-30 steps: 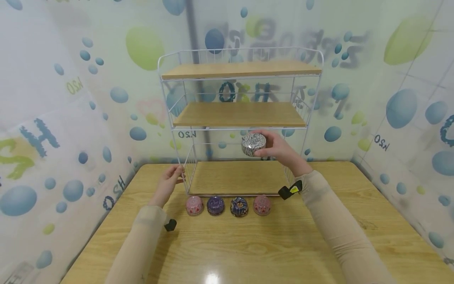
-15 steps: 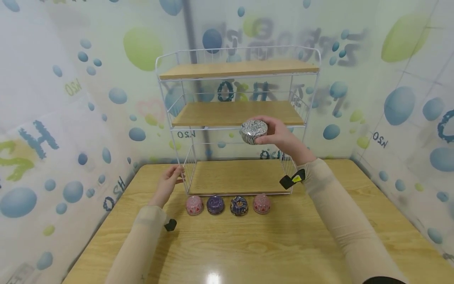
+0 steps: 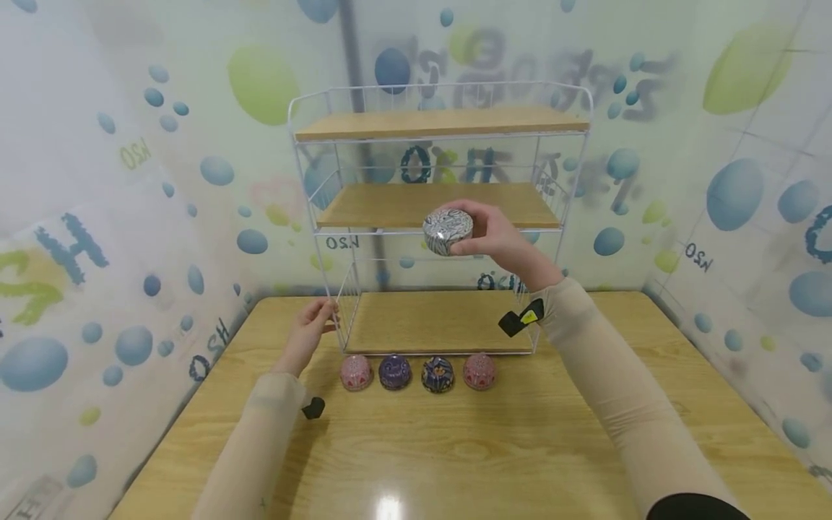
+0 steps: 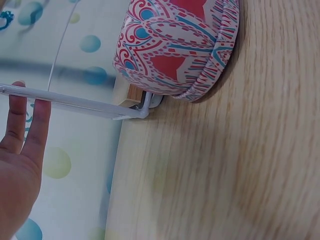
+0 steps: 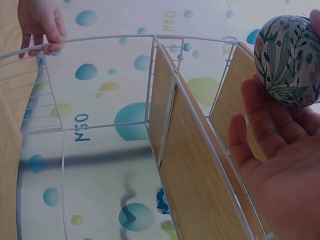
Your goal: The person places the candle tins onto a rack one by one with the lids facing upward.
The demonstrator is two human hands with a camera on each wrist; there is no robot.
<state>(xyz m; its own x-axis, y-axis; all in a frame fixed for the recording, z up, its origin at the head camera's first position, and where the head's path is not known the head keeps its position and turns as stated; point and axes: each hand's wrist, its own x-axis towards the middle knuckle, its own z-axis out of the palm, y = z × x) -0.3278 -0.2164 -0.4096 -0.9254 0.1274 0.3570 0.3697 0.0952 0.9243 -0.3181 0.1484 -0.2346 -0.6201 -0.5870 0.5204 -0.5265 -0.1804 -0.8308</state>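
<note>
My right hand [image 3: 497, 238] grips a round tin [image 3: 448, 232] with a black-and-white leaf pattern, held in front of the middle shelf's front edge. In the right wrist view the tin [image 5: 287, 60] shows its leafy face, the fingers under and behind it. My left hand [image 3: 310, 332] holds the front left post of the white wire rack [image 3: 316, 256]; two fingertips show at the post in the left wrist view. Along the rack's foot stand a pink tin [image 3: 356, 373], a purple tin [image 3: 395, 373], a dark blue patterned tin [image 3: 438, 375] and another pink tin [image 3: 479, 372].
The rack has a top shelf [image 3: 442, 123], a middle shelf [image 3: 390, 206] and a bottom shelf [image 3: 435, 321], all of wood with wire rails. It stands on a wooden table [image 3: 416, 448], before a wall [image 3: 195, 217] printed with coloured bubbles.
My right hand has raised the leaf-patterned tin from below the middle shelf to about its front edge, then moved it a little left. The left hand stays on the rack post.
</note>
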